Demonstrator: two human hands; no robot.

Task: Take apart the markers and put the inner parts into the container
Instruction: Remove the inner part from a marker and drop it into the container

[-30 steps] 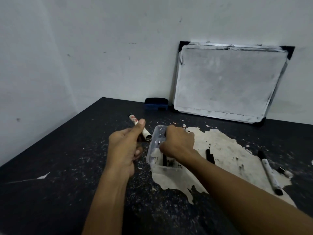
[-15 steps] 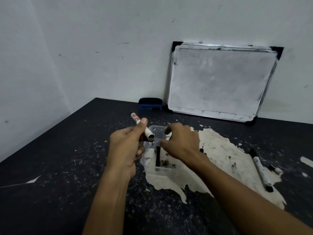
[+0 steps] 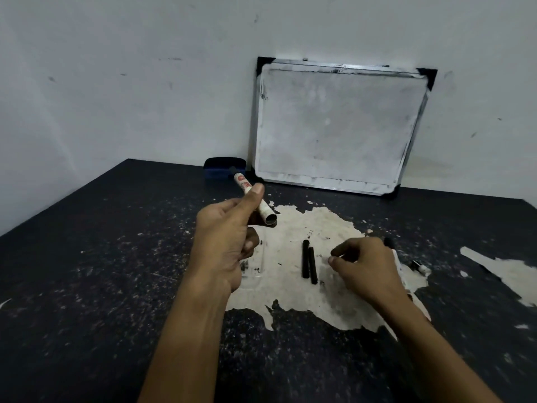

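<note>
Whiteboard (image 3: pixel 337 129) and eraser (image 3: pixel 223 167) at 12 o'clock. Left hand (image 3: pixel 226 242) pinches marker barrel (image 3: pixel 255 202), axis 11-to-5, open end toward 5. Two black inner rods (image 3: pixel 308 262) lie touching, 12-to-6, on the table (image 3: pixel 87 257). Right hand (image 3: pixel 366 266) at 3 o'clock of them, fingers loosely curled, holding nothing.

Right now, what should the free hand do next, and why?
Probably close the right hand on the two black inner sticks: they lie loose on the pale worn tabletop patch just left of its open fingers, while the left hand is busy holding the open-ended white marker barrel.
</note>
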